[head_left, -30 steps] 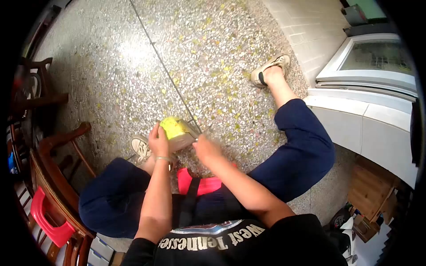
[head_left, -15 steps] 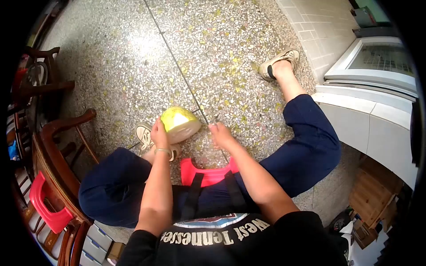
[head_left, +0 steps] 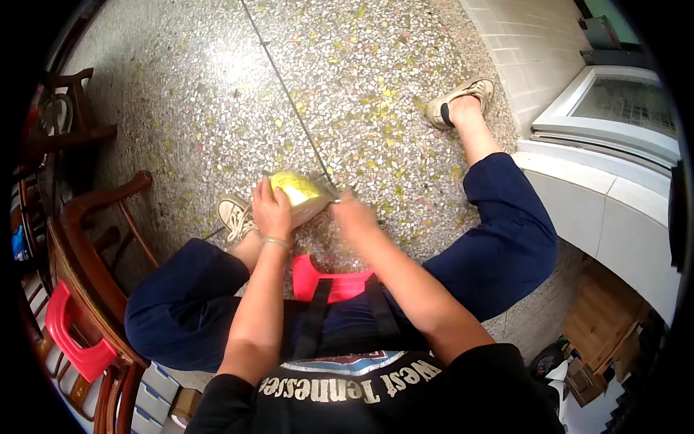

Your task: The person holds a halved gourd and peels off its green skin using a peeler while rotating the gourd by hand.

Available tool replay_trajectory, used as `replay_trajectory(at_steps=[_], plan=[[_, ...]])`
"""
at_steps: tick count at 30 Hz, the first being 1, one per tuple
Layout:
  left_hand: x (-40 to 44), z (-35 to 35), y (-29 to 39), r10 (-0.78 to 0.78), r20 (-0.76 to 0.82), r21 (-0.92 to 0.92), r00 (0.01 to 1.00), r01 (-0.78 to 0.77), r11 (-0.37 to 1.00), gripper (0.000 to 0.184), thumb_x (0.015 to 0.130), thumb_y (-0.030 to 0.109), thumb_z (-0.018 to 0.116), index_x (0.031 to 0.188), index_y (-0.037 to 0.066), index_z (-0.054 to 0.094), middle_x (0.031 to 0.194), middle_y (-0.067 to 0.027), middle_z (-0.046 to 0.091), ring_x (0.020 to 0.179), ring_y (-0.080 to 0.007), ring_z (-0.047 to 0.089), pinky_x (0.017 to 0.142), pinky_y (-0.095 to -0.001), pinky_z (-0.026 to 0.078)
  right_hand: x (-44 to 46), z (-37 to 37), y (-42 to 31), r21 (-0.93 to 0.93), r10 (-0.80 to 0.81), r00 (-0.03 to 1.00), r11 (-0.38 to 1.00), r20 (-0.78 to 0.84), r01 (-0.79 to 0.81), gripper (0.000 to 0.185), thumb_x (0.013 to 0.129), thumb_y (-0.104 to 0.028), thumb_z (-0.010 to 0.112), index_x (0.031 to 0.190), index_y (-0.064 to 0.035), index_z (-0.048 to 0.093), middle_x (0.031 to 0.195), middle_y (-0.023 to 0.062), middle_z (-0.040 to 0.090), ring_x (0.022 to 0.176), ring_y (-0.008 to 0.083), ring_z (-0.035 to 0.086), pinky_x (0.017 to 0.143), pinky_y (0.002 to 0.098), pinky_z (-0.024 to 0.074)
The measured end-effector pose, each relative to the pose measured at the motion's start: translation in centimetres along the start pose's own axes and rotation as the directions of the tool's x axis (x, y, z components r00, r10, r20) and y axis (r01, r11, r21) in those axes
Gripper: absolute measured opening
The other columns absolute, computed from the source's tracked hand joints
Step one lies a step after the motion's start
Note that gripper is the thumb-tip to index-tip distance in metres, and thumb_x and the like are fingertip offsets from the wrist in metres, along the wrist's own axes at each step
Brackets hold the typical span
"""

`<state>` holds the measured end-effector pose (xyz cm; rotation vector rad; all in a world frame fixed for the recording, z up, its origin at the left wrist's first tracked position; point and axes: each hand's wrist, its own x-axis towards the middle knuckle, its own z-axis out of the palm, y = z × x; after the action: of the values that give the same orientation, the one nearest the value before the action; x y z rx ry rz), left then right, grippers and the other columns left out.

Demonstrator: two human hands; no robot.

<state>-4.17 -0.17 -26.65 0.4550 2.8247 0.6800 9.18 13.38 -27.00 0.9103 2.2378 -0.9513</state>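
Head view, looking down: just left of the frame's centre, my left hand (head_left: 272, 208) is spread against a rounded, melon-like object, bright yellow above and paler below (head_left: 298, 188), steadying it by its left side. At the centre, my right hand (head_left: 354, 217) is blurred, its fingers curled around what looks like a small, thin tool, close to the object's right edge; I cannot tell whether the tool touches it.

The work looks underway rather than finished: both hands are occupied, and the top is yellow while the lower side is pale. How much is done or left, I cannot tell through the blur.

Grey speckled terrazzo floor (head_left: 195, 137) fills the upper middle. A beige lace-up shoe (head_left: 234, 215) sits left of the object. Below the hands, at lower centre, is a bright pinkish-red plastic piece (head_left: 345, 287).
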Motion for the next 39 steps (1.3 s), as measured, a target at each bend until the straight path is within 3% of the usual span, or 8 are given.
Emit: replay_trajectory(at_steps=[1, 11, 15, 17, 21, 23, 28, 39], plan=[[-0.4, 0.2, -0.4, -0.006, 0.002, 0.005, 1.000, 0.006, 1.000, 0.041, 0.084, 0.022, 0.046, 0.118, 0.001, 0.052, 0.118, -0.0208, 0.052, 0.107, -0.0365, 0.050, 0.092, -0.0411, 0.039, 1.1, -0.3, 1.1, -0.017, 0.136, 0.987, 0.991, 0.084, -0.135, 0.029, 0.088, -0.025, 0.048, 0.097, 0.0012, 0.052, 0.082, 0.0239, 0.062, 0.083, 0.0384, 0.061, 0.070, 0.0476, 0.0471], [0.3, 0.6, -0.3, 0.015, -0.061, -0.026, 0.998, -0.017, 1.000, 0.037, 0.083, 0.018, 0.049, 0.113, 0.000, 0.055, 0.112, -0.0203, 0.054, 0.100, -0.0369, 0.052, 0.087, -0.0417, 0.042, -2.2, -3.6, -4.4, -0.105, -0.209, 0.977, 0.974, -0.049, 0.203, 0.031, 0.088, -0.033, 0.050, 0.090, -0.0023, 0.048, 0.072, 0.0185, 0.062, 0.069, 0.0350, 0.062, 0.059, 0.0456, 0.0481], [0.0, 0.7, -0.5, 0.042, -0.070, -0.022, 0.997, -0.044, 0.999, 0.038, 0.083, 0.019, 0.049, 0.114, 0.000, 0.055, 0.113, -0.0211, 0.053, 0.101, -0.0373, 0.051, 0.088, -0.0418, 0.041, -1.7, -2.5, -3.1, -0.179, -0.166, 0.982, 0.973, -0.090, 0.148, 0.026, 0.088, -0.028, 0.051, 0.089, -0.0019, 0.048, 0.075, 0.0187, 0.063, 0.071, 0.0347, 0.063, 0.060, 0.0432, 0.0493], [-0.3, 0.6, -0.6, 0.060, -0.079, -0.010, 0.995, -0.061, 0.998, 0.038, 0.083, 0.020, 0.049, 0.114, -0.001, 0.055, 0.113, -0.0212, 0.054, 0.101, -0.0373, 0.051, 0.088, -0.0419, 0.041, 0.2, -1.2, 0.5, -0.297, -0.054, 0.998, 0.953, 0.033, 0.062, 0.027, 0.087, -0.027, 0.052, 0.091, -0.0007, 0.049, 0.075, 0.0193, 0.063, 0.072, 0.0363, 0.063, 0.063, 0.0454, 0.0487], [0.1, 0.7, -1.1, 0.037, -0.073, -0.019, 0.997, -0.039, 0.999, 0.037, 0.083, 0.020, 0.049, 0.112, -0.001, 0.056, 0.112, -0.0217, 0.054, 0.101, -0.0376, 0.052, 0.088, -0.0426, 0.041, 0.1, -1.9, 1.4, -0.222, 0.079, 0.993, 0.973, 0.087, -0.058, 0.032, 0.088, -0.031, 0.050, 0.099, -0.0018, 0.050, 0.081, 0.0192, 0.064, 0.076, 0.0324, 0.064, 0.067, 0.0430, 0.0503], [0.4, 0.4, -0.7, 0.045, -0.066, -0.015, 0.997, -0.046, 0.999, 0.036, 0.083, 0.019, 0.049, 0.112, -0.001, 0.056, 0.112, -0.0219, 0.054, 0.101, -0.0378, 0.052, 0.088, -0.0429, 0.041, -1.0, -3.3, -1.6, -0.106, -0.032, 0.996, 0.994, -0.082, 0.023, 0.033, 0.086, -0.032, 0.051, 0.098, -0.0008, 0.050, 0.077, 0.0196, 0.064, 0.074, 0.0349, 0.063, 0.065, 0.0450, 0.0491], [0.2, 0.4, -0.3, 0.017, -0.053, -0.022, 0.998, -0.018, 1.000, 0.037, 0.083, 0.018, 0.047, 0.113, -0.001, 0.055, 0.114, -0.0220, 0.054, 0.102, -0.0377, 0.051, 0.089, -0.0431, 0.040, -2.1, -3.5, -2.7, -0.095, -0.250, 0.967, 0.965, -0.054, 0.245, 0.021, 0.080, -0.020, 0.057, 0.086, -0.0018, 0.049, 0.073, 0.0209, 0.062, 0.070, 0.0375, 0.062, 0.061, 0.0468, 0.0485], [0.1, 0.3, -0.9, 0.061, -0.058, -0.041, 0.996, -0.064, 0.997, 0.037, 0.083, 0.016, 0.044, 0.114, -0.002, 0.054, 0.115, -0.0233, 0.053, 0.105, -0.0384, 0.050, 0.092, -0.0431, 0.039, 4.0, -2.2, -2.0, -0.249, -0.363, 0.929, 0.908, -0.066, 0.337, 0.007, 0.080, -0.006, 0.048, 0.087, -0.0042, 0.050, 0.078, 0.0200, 0.063, 0.076, 0.0347, 0.063, 0.063, 0.0438, 0.0498]])
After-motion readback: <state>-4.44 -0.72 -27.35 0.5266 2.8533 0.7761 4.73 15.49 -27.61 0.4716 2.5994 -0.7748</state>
